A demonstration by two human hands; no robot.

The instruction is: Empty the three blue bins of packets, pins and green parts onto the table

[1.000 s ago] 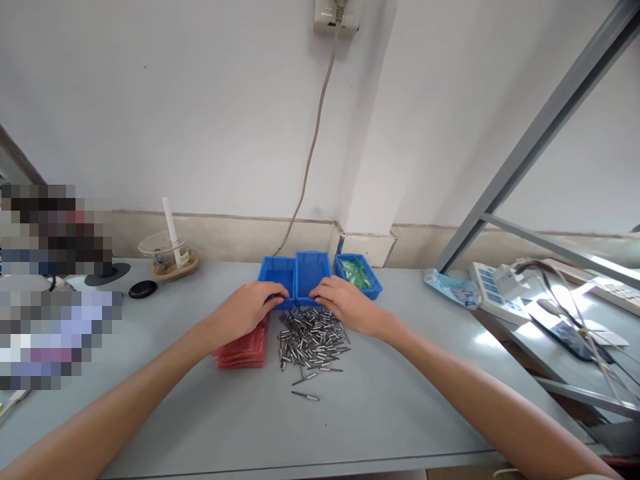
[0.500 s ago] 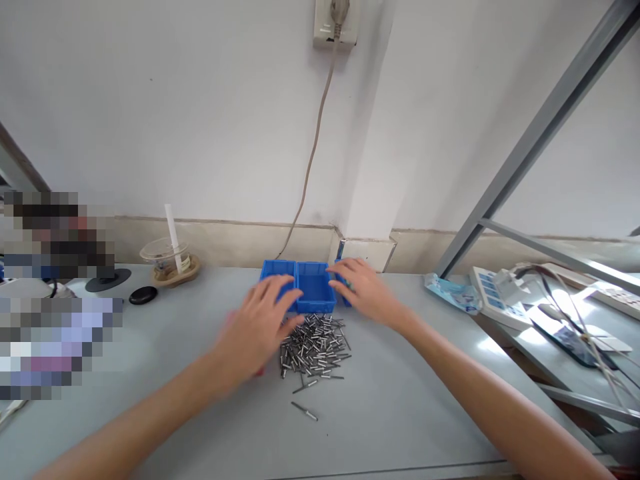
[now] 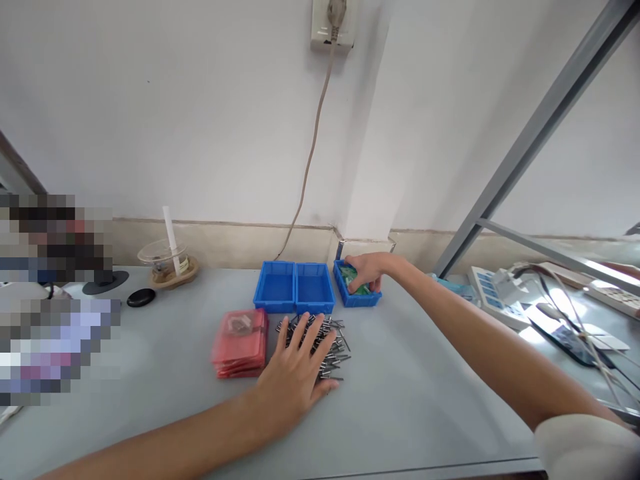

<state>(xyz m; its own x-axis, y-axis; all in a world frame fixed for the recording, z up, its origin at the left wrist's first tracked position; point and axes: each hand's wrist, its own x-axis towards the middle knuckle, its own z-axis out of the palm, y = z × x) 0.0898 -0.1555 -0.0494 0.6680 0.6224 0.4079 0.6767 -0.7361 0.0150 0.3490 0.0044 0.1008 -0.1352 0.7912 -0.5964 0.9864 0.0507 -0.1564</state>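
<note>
My left hand [image 3: 295, 370] lies over the pile of blind rivets [image 3: 333, 347] with its fingers spread, covering much of the pile. To its left is a stack of red plastic pouches [image 3: 243, 347], the top one with small pale pieces inside. My right hand [image 3: 365, 272] reaches down into the right blue bin [image 3: 361, 301], its fingers curled on small green packets [image 3: 349, 275]. How many packets it grips is hidden. Two joined blue bins, the left bin [image 3: 275, 287] and the middle bin [image 3: 314, 288], stand behind the rivets with bare floors.
At the back left stand a woven base [image 3: 183, 275] with a clear cup and white tube, and a black oval object [image 3: 141, 297]. A power cord [image 3: 313, 147] hangs down the wall. To the right are a metal frame [image 3: 470, 230] and a white power strip [image 3: 493, 297].
My left hand has moved right and down onto the rivets, uncovering the red pouches and left bin. My right hand has moved slightly right, into the right bin with the green packets.
</note>
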